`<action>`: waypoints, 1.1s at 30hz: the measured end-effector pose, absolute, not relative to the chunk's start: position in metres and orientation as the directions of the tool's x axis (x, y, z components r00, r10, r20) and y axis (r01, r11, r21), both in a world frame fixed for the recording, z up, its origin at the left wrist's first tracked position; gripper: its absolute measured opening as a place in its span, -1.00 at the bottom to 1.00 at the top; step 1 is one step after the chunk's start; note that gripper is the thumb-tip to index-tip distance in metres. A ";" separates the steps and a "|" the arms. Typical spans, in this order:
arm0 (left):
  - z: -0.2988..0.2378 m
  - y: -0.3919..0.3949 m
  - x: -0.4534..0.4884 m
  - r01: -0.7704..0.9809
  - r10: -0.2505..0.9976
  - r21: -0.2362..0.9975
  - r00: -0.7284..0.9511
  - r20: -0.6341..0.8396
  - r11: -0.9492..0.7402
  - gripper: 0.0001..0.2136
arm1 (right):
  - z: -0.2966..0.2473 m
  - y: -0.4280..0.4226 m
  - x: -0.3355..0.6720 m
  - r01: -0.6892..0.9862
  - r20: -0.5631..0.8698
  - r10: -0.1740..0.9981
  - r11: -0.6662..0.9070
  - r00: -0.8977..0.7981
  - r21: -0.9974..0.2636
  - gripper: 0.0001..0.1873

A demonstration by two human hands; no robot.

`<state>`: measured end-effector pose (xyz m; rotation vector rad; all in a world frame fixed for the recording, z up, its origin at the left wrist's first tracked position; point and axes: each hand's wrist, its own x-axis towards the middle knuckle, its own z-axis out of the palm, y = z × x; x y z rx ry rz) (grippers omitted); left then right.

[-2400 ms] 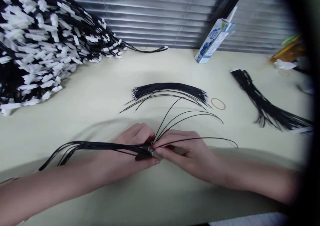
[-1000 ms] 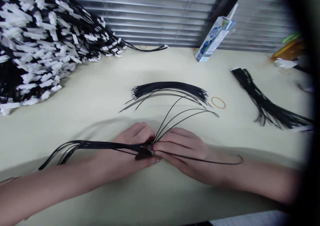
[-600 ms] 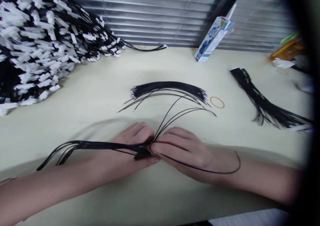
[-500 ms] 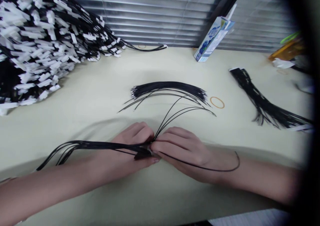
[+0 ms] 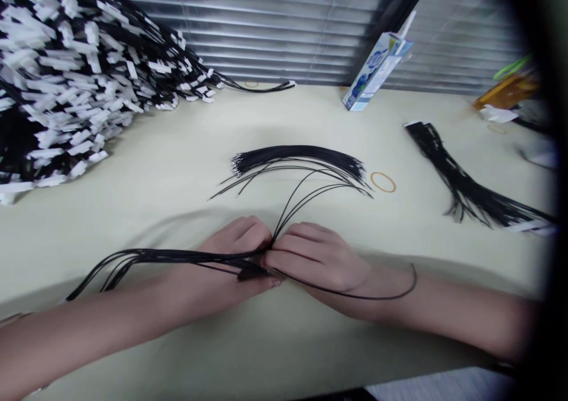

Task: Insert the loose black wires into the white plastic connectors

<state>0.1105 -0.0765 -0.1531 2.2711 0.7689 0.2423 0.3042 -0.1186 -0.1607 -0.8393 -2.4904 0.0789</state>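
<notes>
Near the middle of the table my left hand is closed around a bundle of black wires, whose other end trails left over my forearm. My right hand meets it, thumb and fingers pinched on thin black wires at the point where both hands touch. A few of these wires fan up and right; one single wire curves back over my right wrist. A dark end piece of the bundle shows between my left thumb and fingers. The exact contact point is hidden by my fingertips.
Beyond my hands lies a stack of cut black wires, with an orange rubber band beside it. A big heap of black cables with white connectors fills the left. On the right lie another wire bundle and, farther back, a drink carton.
My right hand has shifted slightly left, closer against the left fingers. The fanned wires and the wire over my wrist have moved a little left with it. My left hand stays nearly still.
</notes>
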 end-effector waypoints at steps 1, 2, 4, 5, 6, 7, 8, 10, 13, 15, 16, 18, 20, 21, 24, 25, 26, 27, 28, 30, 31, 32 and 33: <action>-0.154 -0.076 0.110 0.459 0.596 0.684 0.802 -0.044 -0.567 -0.78 | -0.161 -0.118 0.304 0.547 0.452 0.578 0.810 -0.679 -0.214 -0.69; -0.154 -0.076 0.110 0.460 0.599 0.684 0.799 -0.041 -0.567 -0.78 | -0.162 -0.118 0.304 0.541 0.454 0.578 0.811 -0.678 -0.225 -0.70; -0.155 -0.077 0.110 0.461 0.604 0.683 0.796 -0.036 -0.567 -0.78 | -0.163 -0.117 0.305 0.522 0.440 0.593 0.804 -0.674 -0.284 -0.72; -0.155 -0.077 0.110 0.462 0.605 0.683 0.795 -0.037 -0.566 -0.78 | -0.163 -0.118 0.304 0.510 0.421 0.612 0.791 -0.669 -0.338 -0.74; -0.155 -0.077 0.110 0.463 0.605 0.684 0.795 -0.039 -0.564 -0.78 | -0.162 -0.119 0.304 0.497 0.400 0.640 0.765 -0.656 -0.410 -0.76; -0.155 -0.076 0.110 0.465 0.605 0.684 0.795 -0.045 -0.561 -0.78 | -0.161 -0.119 0.304 0.485 0.379 0.681 0.721 -0.627 -0.494 -0.80; -0.154 -0.076 0.111 0.468 0.604 0.684 0.796 -0.050 -0.559 -0.79 | -0.160 -0.120 0.304 0.469 0.360 0.730 0.662 -0.581 -0.584 -0.83; -0.153 -0.076 0.111 0.473 0.598 0.682 0.799 -0.066 -0.557 -0.80 | -0.156 -0.119 0.306 0.407 0.302 0.831 0.506 -0.468 -0.760 -0.89; -0.150 -0.075 0.111 0.485 0.589 0.679 0.803 -0.095 -0.551 -0.82 | -0.147 -0.107 0.317 0.245 0.213 0.937 0.283 -0.276 -0.927 -0.89; -0.147 -0.075 0.111 0.498 0.591 0.676 0.799 -0.113 -0.543 -0.82 | -0.140 -0.092 0.334 0.142 0.162 0.963 0.195 -0.214 -0.970 -0.89; -0.146 -0.075 0.111 0.502 0.593 0.675 0.797 -0.119 -0.540 -0.82 | -0.137 -0.083 0.345 0.120 0.139 0.966 0.168 -0.218 -0.979 -0.81; -0.145 -0.076 0.110 0.501 0.593 0.676 0.797 -0.117 -0.540 -0.82 | -0.130 -0.067 0.372 0.195 0.099 0.968 0.145 -0.230 -0.970 -0.75; -0.145 -0.076 0.109 0.484 0.582 0.682 0.806 -0.104 -0.549 -0.81 | -0.127 -0.054 0.402 0.417 0.208 0.976 0.216 -0.064 -0.883 -0.83; -0.146 -0.076 0.109 0.474 0.576 0.684 0.812 -0.096 -0.554 -0.82 | -0.126 -0.049 0.415 0.562 0.241 0.970 0.200 0.000 -0.803 -0.85; -0.149 -0.075 0.108 0.437 0.547 0.695 0.834 -0.074 -0.571 -0.82 | -0.130 -0.042 0.444 0.788 0.162 0.986 0.063 0.048 -0.613 -0.84; -0.151 -0.074 0.107 0.414 0.532 0.698 0.845 -0.057 -0.584 -0.83 | -0.132 -0.041 0.448 0.818 0.118 0.992 0.041 0.032 -0.574 -0.84; -0.152 -0.074 0.107 0.388 0.513 0.695 0.858 -0.032 -0.606 -0.84 | -0.134 -0.040 0.451 0.844 0.087 0.996 0.039 0.008 -0.535 -0.84; -0.154 -0.074 0.106 0.357 0.488 0.683 0.873 -0.001 -0.637 -0.86 | -0.136 -0.040 0.451 0.875 0.067 0.998 0.048 -0.018 -0.482 -0.85; -0.155 -0.074 0.106 0.325 0.461 0.664 0.887 0.035 -0.674 -0.89 | -0.138 -0.040 0.450 0.903 0.057 0.997 0.067 -0.047 -0.424 -0.85; -0.157 -0.075 0.105 0.270 0.412 0.605 0.905 0.107 -0.749 -0.95 | -0.140 -0.041 0.445 0.943 0.042 0.994 0.107 -0.098 -0.315 -0.85; -0.158 -0.075 0.104 0.253 0.398 0.580 0.907 0.135 -0.774 -0.97 | -0.140 -0.041 0.443 0.953 0.032 0.993 0.122 -0.117 -0.279 -0.84; -0.158 -0.076 0.104 0.243 0.392 0.566 0.907 0.156 -0.788 -0.97 | -0.141 -0.042 0.441 0.959 0.020 0.991 0.136 -0.135 -0.250 -0.83; -0.158 -0.076 0.104 0.240 0.393 0.563 0.904 0.167 -0.791 -0.96 | -0.141 -0.042 0.440 0.962 0.011 0.988 0.152 -0.153 -0.228 -0.83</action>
